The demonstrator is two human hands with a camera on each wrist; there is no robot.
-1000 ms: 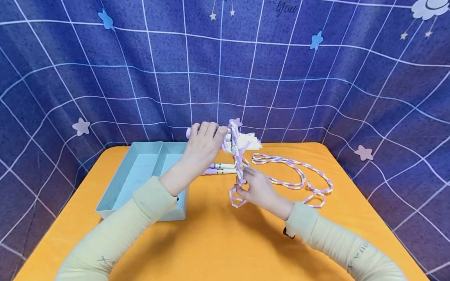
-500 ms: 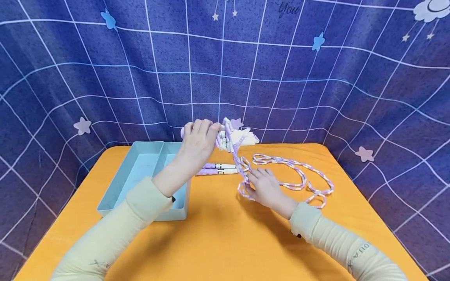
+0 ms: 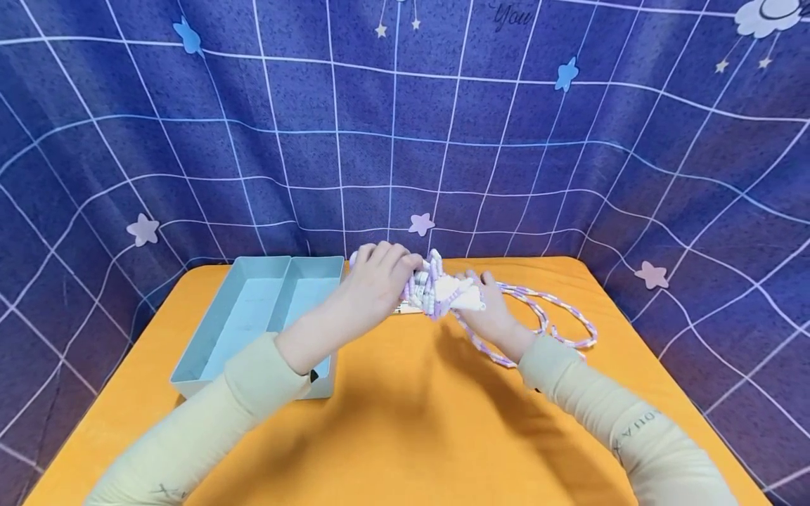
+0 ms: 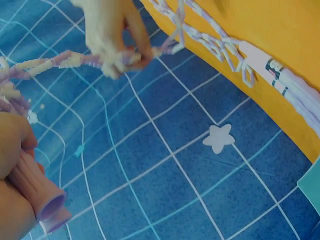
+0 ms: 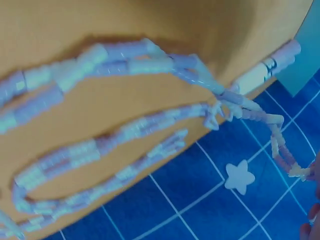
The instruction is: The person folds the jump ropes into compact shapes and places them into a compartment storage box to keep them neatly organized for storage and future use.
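Observation:
My left hand (image 3: 380, 277) grips the two pale purple handles (image 4: 42, 197) of a jump rope, held together above the table. Purple and white beaded cord (image 3: 433, 288) is wound round the handles' white ends in front of that hand. My right hand (image 3: 490, 309) stands just right of the bundle, partly hidden behind it. In the left wrist view the right hand pinches a doubled stretch of beaded cord (image 4: 70, 60) that runs to the bundle. A second jump rope's handles (image 4: 262, 62) lie on the table, mostly hidden by the left hand in the head view.
A light blue tray (image 3: 205, 320) with a divider stands at the left of the orange-covered table (image 3: 405, 436). More beaded rope (image 3: 572, 313) lies looped at the right. A blue gridded curtain (image 3: 405, 161) hangs behind and at both sides.
My left hand has come down and slightly right with the handles. My right hand has moved up and back, beside the handle ends, carrying the cord with it.

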